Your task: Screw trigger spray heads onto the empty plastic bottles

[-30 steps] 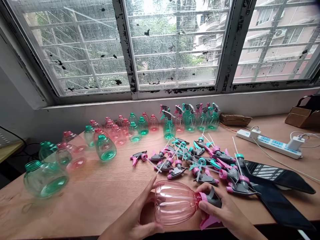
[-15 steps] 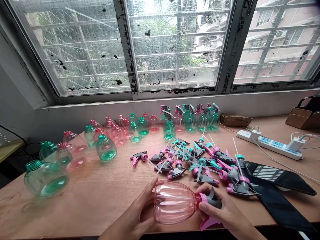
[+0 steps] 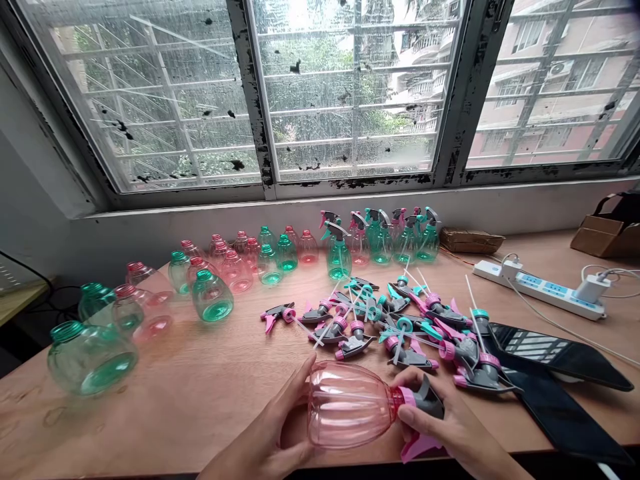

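A clear pink bottle (image 3: 347, 407) lies sideways above the table's front edge, its base to the left. My left hand (image 3: 273, 420) is closed around the base end. At the neck, my right hand (image 3: 453, 420) grips a pink and grey trigger sprayer (image 3: 429, 399) between thumb and fingers. The sprayer's collar sits against the bottle's neck, and its pink trigger points down. How far the collar is screwed on I cannot tell. Just beyond my hands lies a heap of loose trigger sprayers (image 3: 354, 340) in pink, teal and grey, with thin dip tubes sticking out.
Several open green bottles (image 3: 214, 300) and pink bottles (image 3: 237, 272) stand on the left and at the back. Bottles with sprayers fitted (image 3: 340, 257) stand near the window wall. To the right are a power strip (image 3: 540, 288), dark flat devices (image 3: 560, 357) and a cardboard box (image 3: 605, 233).
Almost nothing differs. Both hands keep their hold on the bottle and sprayer, with at most a very slight shift of the right fingers.
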Motion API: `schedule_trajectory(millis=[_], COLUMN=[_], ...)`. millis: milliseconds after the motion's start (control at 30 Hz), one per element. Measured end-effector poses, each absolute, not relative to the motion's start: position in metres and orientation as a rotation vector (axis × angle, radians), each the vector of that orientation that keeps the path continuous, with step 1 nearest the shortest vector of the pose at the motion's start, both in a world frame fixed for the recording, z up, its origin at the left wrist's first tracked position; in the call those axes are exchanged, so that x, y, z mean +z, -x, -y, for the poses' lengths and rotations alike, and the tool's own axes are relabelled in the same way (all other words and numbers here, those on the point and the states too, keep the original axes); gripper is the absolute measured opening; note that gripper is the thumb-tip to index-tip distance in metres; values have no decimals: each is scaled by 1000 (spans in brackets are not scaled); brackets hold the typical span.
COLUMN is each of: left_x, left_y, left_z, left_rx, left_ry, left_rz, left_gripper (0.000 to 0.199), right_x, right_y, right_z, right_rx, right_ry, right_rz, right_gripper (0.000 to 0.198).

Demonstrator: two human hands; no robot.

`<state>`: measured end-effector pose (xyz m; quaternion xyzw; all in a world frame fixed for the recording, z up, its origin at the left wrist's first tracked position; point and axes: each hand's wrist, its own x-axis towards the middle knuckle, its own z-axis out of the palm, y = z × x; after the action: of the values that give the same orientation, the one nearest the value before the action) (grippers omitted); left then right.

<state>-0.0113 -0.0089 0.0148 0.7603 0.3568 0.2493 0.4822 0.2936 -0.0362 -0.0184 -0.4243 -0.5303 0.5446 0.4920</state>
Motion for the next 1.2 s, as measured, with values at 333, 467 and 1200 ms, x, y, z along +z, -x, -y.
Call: schedule_trajectory(millis=[333, 467, 1200], left_x=[18, 14, 16], left_y=[11, 14, 9], left_z=[6, 6, 8], left_rx=[568, 560, 590], left_ry=[-1815, -1873, -1816], left_rz=[-901, -899, -828], left_gripper=[95, 88, 88], right_x=[-18, -18, -17], right_y=[-294, -295, -295], right_z=[36, 36, 36], right_rx=[1270, 1297, 1327], right_ry=[1049, 1033, 1047], right_rz=[1298, 1303, 1326], right_gripper=[31, 29, 32])
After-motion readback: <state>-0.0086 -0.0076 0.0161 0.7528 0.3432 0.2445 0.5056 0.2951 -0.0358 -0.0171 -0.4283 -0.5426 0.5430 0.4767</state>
